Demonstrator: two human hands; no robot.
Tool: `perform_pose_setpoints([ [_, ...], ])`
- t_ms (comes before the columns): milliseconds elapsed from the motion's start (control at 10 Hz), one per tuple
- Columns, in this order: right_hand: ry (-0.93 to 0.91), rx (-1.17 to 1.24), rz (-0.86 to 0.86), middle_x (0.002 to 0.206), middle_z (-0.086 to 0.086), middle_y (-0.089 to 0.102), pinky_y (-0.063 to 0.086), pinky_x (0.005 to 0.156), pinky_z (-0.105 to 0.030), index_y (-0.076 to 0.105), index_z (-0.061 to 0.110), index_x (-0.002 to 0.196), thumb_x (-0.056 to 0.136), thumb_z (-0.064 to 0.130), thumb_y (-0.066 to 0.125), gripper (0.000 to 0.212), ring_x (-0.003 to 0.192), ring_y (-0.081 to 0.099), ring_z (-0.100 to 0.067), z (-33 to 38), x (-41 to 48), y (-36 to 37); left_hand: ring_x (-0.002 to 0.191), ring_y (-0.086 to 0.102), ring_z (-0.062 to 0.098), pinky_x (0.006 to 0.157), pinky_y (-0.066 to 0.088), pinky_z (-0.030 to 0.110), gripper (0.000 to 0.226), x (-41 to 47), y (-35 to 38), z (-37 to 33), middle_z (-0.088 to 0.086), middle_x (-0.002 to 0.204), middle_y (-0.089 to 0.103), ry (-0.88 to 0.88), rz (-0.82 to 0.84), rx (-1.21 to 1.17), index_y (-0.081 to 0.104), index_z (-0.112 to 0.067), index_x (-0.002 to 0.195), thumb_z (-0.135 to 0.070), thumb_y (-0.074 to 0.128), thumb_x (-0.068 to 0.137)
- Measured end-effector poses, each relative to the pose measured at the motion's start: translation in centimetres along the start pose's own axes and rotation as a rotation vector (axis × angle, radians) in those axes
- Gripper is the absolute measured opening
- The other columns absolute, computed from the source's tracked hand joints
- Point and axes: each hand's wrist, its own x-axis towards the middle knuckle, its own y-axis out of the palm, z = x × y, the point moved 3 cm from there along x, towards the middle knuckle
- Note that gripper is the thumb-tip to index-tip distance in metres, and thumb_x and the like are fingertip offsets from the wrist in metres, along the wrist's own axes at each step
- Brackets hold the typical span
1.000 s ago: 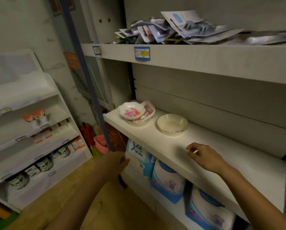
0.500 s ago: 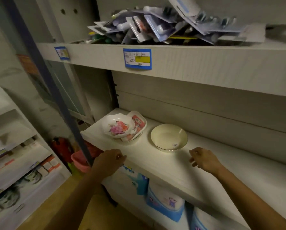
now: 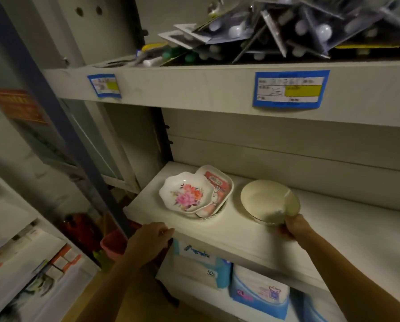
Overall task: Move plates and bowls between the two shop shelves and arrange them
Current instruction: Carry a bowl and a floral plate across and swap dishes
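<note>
A cream bowl point(image 3: 267, 199) sits on the middle shelf point(image 3: 333, 235), tilted up toward me. My right hand point(image 3: 293, 227) grips its near right rim. To its left lies a white scalloped plate with pink flowers point(image 3: 186, 194), resting on a white dish with a red print point(image 3: 218, 184); a third dish under them barely shows. My left hand point(image 3: 151, 238) hovers at the shelf's front edge, below the flowered plate, fingers loosely curled and holding nothing.
The upper shelf point(image 3: 194, 89) holds a heap of blister packs point(image 3: 287, 31) and carries blue price labels point(image 3: 290, 89). Blue and white packages point(image 3: 259, 293) stand beneath the middle shelf. A second white shelf unit point(image 3: 20, 263) with boxes stands at the left, a blue post point(image 3: 55, 117) between.
My right hand moved forward from the bare shelf and took hold of the cream bowl's rim, tipping it. My left hand came up to the shelf edge. The view moved closer.
</note>
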Motion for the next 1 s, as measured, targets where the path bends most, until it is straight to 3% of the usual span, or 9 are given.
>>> perform_pose_setpoints([
  [100,0.034,-0.021,-0.091,0.057,-0.011,0.054,0.039,0.049,-0.026,0.054,0.005,0.07,0.094,0.034,0.048,0.039,0.051,0.049,-0.021,0.7,-1.9,-0.5,0.064,0.058,0.021,0.071,0.05,0.041,0.052,1.2,-1.5,1.9,0.004,0.065,0.062,-0.11,-0.002,-0.186,0.059,-0.01,0.065,-0.048,0.038,0.093],
  [200,0.005,0.02,-0.113,0.06,-0.013,0.056,0.041,0.049,-0.025,0.055,0.003,0.071,0.096,0.029,0.044,0.037,0.053,0.052,-0.021,1.2,-3.4,-1.6,0.057,0.054,0.023,0.056,0.045,0.035,0.059,2.3,-2.7,1.9,0.007,0.065,0.059,-0.229,-0.035,-0.409,0.056,-0.004,0.075,-0.056,0.034,0.091],
  [300,-0.026,0.02,-0.177,0.064,-0.014,0.057,0.043,0.052,-0.027,0.055,0.0,0.08,0.098,0.023,0.038,0.034,0.055,0.053,-0.021,1.2,-5.3,-3.1,0.058,0.053,0.02,0.068,0.049,0.042,0.064,4.5,-3.3,1.6,0.007,0.07,0.061,-0.226,-0.061,-0.257,0.055,0.0,0.089,-0.059,0.033,0.09],
  [400,-0.045,0.02,-0.231,0.068,-0.014,0.058,0.045,0.054,-0.028,0.054,-0.004,0.094,0.099,0.021,0.035,0.032,0.058,0.055,-0.022,0.8,-7.5,-4.3,0.062,0.055,0.016,0.089,0.044,0.038,0.051,7.6,-2.2,1.1,0.008,0.081,0.07,-0.164,-0.042,0.036,0.057,-0.009,0.115,-0.048,0.032,0.096],
  [500,-0.01,0.022,-0.291,0.068,-0.015,0.059,0.045,0.054,-0.03,0.052,-0.008,0.101,0.098,0.013,0.034,0.028,0.057,0.055,-0.023,0.1,-9.3,-5.1,0.055,0.051,0.018,0.078,0.045,0.035,0.062,8.9,-1.9,1.4,0.008,0.059,0.063,-0.224,-0.062,-0.191,0.06,-0.008,0.069,-0.058,0.031,0.092],
  [800,0.038,0.09,-0.402,0.07,-0.014,0.059,0.045,0.056,-0.031,0.047,-0.002,0.107,0.097,0.012,0.035,0.021,0.058,0.055,-0.023,-1.7,-14.3,-5.4,0.048,0.04,0.02,0.052,0.031,0.027,0.039,11.1,-0.9,1.4,0.008,0.053,0.049,-0.114,0.003,-0.294,0.05,-0.006,0.057,-0.016,0.04,0.093],
  [900,0.061,0.112,-0.426,0.071,-0.013,0.059,0.046,0.057,-0.03,0.046,0.001,0.105,0.097,0.013,0.035,0.018,0.06,0.055,-0.022,-2.0,-15.4,-5.4,0.05,0.042,0.02,0.051,0.035,0.026,0.039,11.3,-1.2,1.5,0.008,0.056,0.047,-0.082,-0.015,-0.31,0.045,-0.008,0.055,-0.013,0.043,0.093],
  [1000,0.085,0.133,-0.463,0.069,-0.012,0.059,0.045,0.058,-0.032,0.045,0.0,0.101,0.097,0.011,0.036,0.015,0.059,0.055,-0.023,-2.4,-16.6,-5.7,0.06,0.044,0.028,0.058,0.032,0.034,0.035,11.3,-2.0,0.9,0.015,0.061,0.048,-0.038,-0.04,-0.244,0.045,-0.004,0.057,-0.01,0.041,0.092],
])
